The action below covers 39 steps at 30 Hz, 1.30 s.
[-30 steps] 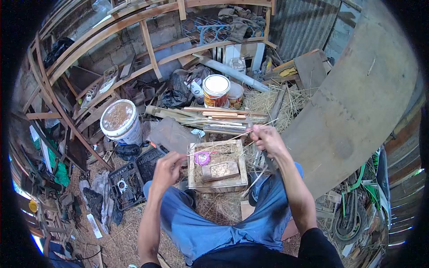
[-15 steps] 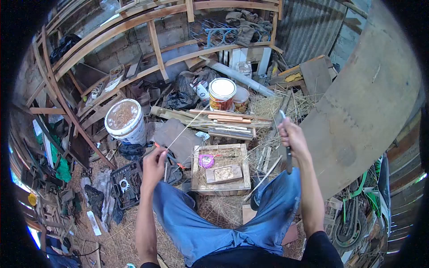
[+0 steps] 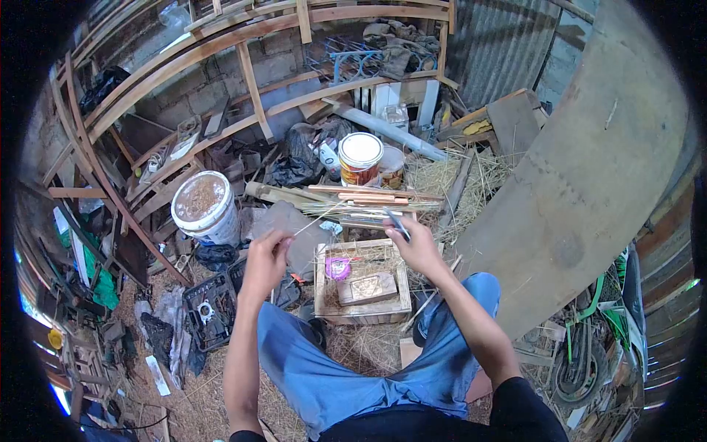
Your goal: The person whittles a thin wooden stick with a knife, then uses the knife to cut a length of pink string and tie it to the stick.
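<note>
My left hand (image 3: 268, 258) pinches one end of a thin bamboo strip (image 3: 315, 222), which slants away up and to the right. In my right hand (image 3: 418, 249) is a knife (image 3: 398, 224), its blade pointing up and left; most of the handle is hidden by the fingers. The blade is apart from the strip. Between and below both hands stands a shallow wooden crate (image 3: 322, 300). A wooden block (image 3: 366, 289) and a pink tape measure (image 3: 338, 268) lie on it among straw-like shavings.
Beyond the crate lies a pile of wood and bamboo strips (image 3: 368, 197). Paint cans (image 3: 361, 158) stand behind it, and a white bucket (image 3: 204, 208) stands left. A black tool case (image 3: 210, 309) lies open on the floor. A large board (image 3: 567, 191) leans at the right.
My right hand has swung left and inward with the knife, from over the right knee to the crate's far right corner. My left hand has shifted slightly right, and the strip's angle is flatter.
</note>
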Available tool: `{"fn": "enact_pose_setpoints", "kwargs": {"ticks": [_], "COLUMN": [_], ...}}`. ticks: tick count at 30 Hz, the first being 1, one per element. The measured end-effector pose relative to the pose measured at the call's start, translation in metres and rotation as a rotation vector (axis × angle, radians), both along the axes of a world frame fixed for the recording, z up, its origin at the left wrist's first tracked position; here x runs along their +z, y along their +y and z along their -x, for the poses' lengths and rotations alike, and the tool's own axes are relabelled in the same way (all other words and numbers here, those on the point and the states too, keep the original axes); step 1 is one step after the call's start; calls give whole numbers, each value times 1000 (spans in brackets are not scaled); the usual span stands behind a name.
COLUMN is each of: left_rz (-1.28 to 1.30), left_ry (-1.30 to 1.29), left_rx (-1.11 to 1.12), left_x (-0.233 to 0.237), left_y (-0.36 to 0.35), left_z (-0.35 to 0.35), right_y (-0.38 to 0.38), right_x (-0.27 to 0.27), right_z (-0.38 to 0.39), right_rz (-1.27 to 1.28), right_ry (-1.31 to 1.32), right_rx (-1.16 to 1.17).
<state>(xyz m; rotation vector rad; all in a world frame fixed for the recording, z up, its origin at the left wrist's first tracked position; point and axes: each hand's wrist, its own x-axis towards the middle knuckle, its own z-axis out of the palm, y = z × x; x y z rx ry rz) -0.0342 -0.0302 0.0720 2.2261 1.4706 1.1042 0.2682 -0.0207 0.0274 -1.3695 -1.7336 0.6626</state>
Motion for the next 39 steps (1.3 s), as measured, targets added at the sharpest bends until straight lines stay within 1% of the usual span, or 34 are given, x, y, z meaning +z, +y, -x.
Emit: {"fn": "enact_pose_setpoints", "kwargs": {"ticks": [1, 2, 3, 4, 5, 6, 8, 9, 10, 12, 14, 15, 16, 18, 19, 20, 21, 22, 24, 25, 26, 28, 29, 30, 31, 32, 34, 35, 36, 37, 38, 39], "left_rz": [-6, -12, 300, 491, 571, 584, 495, 494, 540, 592, 257, 207, 213, 68, 48, 53, 92, 129, 154, 186, 182, 190, 241, 236, 188, 137, 123, 24, -71, -110, -119, -154], "left_ry": [-62, -122, -350, -510, -641, -705, -686, -691, -669, -635, -292, -234, -222, -67, -11, -5, -52, -102, -158, -208, -211, -190, -217, -219, -191, -165, -138, -44, 46, 94, 82, 132], "left_rx": [-31, -62, -74, -112, -172, -185, -240, -251, -235, -233, -218, -204, -217, -164, -179, -183, -199, -215, -220, -224, -231, -243, -245, -243, -271, -301, -302, -263, -219, -172, -168, -122], "left_x": [-11, -31, -48, -45, -50, -58, -76, -72, -66, -62, -66, -55, -53, -54, -53, -50, -46, -42, -34, -33, -33, -32, -31, -34, -39, -42, -38, -35, -29, -24, -26, -30], "left_y": [2, 6, 6, -4, -7, -9, -1, -1, -3, -5, -13, -22, -27, -35, -38, -42, -47, -50, -50, -51, -51, -48, -50, -52, -52, -53, -59, -63, -67, -69, -68, -66], "left_z": [0, -1, -4, -19, -33, -43, -62, -68, -74, -81, -81, -80, -78, -67, -61, -58, -57, -58, -69, -74, -79, -84, -84, -82, -77, -74, -72, -73, -75, -73, -69, -60], "right_y": [9, 14, 15, 15, 5, -1, -6, -4, -4, -6, -3, -2, -2, 2, 3, 2, 1, -2, -12, -23, -32, -33, -30, -27, -26, -22, -25, -24, -22, -21, -14, -12], "right_x": [-16, -31, -33, -34, -19, -8, 5, 7, 10, 16, 13, 14, 15, 20, 23, 27, 31, 32, 32, 28, 27, 20, 20, 24, 37, 38, 44, 47, 48, 48, 49, 54], "right_z": [0, -5, -4, 0, 7, 13, 19, 24, 23, 21, 16, 10, 3, -10, -17, -24, -29, -28, -15, -1, 12, 15, 8, -3, -12, -27, -39, -43, -48, -53, -65, -74], "right_rz": [-83, -87, 9, 107, 268, 263, 277, 194, 192, 372, 320, 434, 550, 499, 487, 476, 450, 448, 484, 500, 561, 581, 545, 511, 491, 500, 490, 477, 474, 477, 502, 463], "right_ry": [47, 51, 171, 289, 428, 423, 392, 429, 423, 583, 586, 684, 781, 759, 820, 878, 887, 886, 719, 705, 631, 710, 657, 602, 568, 594, 473, 470, 487, 501, 675, 674], "right_rx": [41, 47, 72, 100, 170, 180, 244, 280, 269, 377, 359, 346, 335, 304, 271, 239, 288, 286, 433, 510, 507, 570, 508, 449, 320, 361, 435, 431, 309, 188, 177, 128]}}
